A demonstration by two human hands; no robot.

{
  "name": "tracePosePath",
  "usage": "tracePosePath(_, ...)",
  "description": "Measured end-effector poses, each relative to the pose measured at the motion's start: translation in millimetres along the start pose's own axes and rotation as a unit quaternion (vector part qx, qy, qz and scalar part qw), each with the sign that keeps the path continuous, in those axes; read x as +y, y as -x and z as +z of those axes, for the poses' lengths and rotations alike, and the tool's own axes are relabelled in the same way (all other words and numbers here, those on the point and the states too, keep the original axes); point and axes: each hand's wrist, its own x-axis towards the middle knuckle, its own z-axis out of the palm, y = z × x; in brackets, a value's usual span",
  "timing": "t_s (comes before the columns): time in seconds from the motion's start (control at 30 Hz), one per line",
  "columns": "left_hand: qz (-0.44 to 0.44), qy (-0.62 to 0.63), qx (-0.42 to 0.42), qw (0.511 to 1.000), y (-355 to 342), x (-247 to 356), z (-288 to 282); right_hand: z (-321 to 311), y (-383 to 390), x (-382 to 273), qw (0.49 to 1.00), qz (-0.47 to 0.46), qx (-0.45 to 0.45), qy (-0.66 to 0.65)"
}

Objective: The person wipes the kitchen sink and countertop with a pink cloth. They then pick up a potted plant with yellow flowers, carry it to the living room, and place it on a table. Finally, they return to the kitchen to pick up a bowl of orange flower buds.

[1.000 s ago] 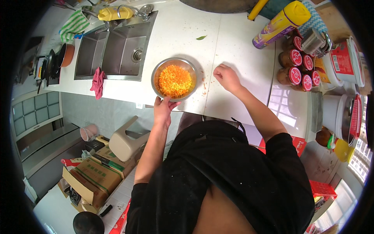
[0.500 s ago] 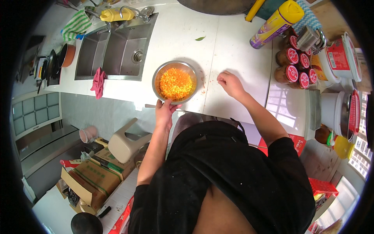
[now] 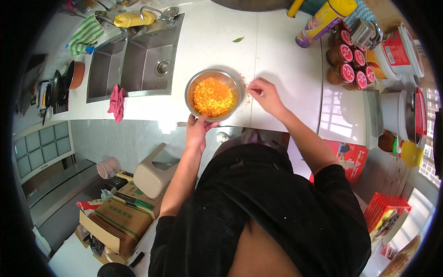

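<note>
A steel bowl [image 3: 189, 94] stands near the front edge of the white counter, with finely chopped orange and yellow bits [image 3: 212, 96] inside. My left hand [image 3: 197, 131] grips its near rim, the thumb up against the outer wall. To the right of the bowl, my right hand [image 3: 266, 98] is closed, fingertips pinched together. Whatever the pinch may hold is too small to make out. Small orange crumbs [image 3: 248, 98] lie on the counter between the bowl and this hand. A short brownish handle [image 3: 182, 124] pokes out at the counter's edge beside my left hand.
At the left is a double steel sink [image 3: 146, 69] with a pink cloth [image 3: 117, 102] over its front edge. A green leaf [image 3: 238, 39] lies farther back. Red-lidded jars [image 3: 341, 74] and a yellow-purple spray can [image 3: 323, 23] stand at the right. A beige stool [image 3: 154, 175] is below.
My right hand has moved left, closer to the bowl and the crumbs. My left hand stays on the bowl's rim. The whole view has shifted slightly.
</note>
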Motion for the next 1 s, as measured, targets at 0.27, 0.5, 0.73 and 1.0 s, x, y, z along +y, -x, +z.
tracePosePath(0.27,-0.004,-0.017,-0.006,1.000,1.4,6.5,-13.0,21.8,9.4,-19.9,0.997,-0.034,-0.045,0.054)
tracePosePath(0.5,0.020,0.013,0.003,1.000,1.4,11.3,-39.5,10.9,65.4,17.4,0.977,-0.018,-0.113,0.177)
tracePosePath(0.73,0.017,0.001,0.008,1.000,2.9,15.4,-49.6,17.3,72.3,28.8,0.960,-0.107,-0.082,0.246)
tracePosePath(1.0,0.005,-0.012,-0.001,1.000,5.7,7.4,-55.2,42.7,34.2,-24.7,1.000,0.009,-0.021,-0.015)
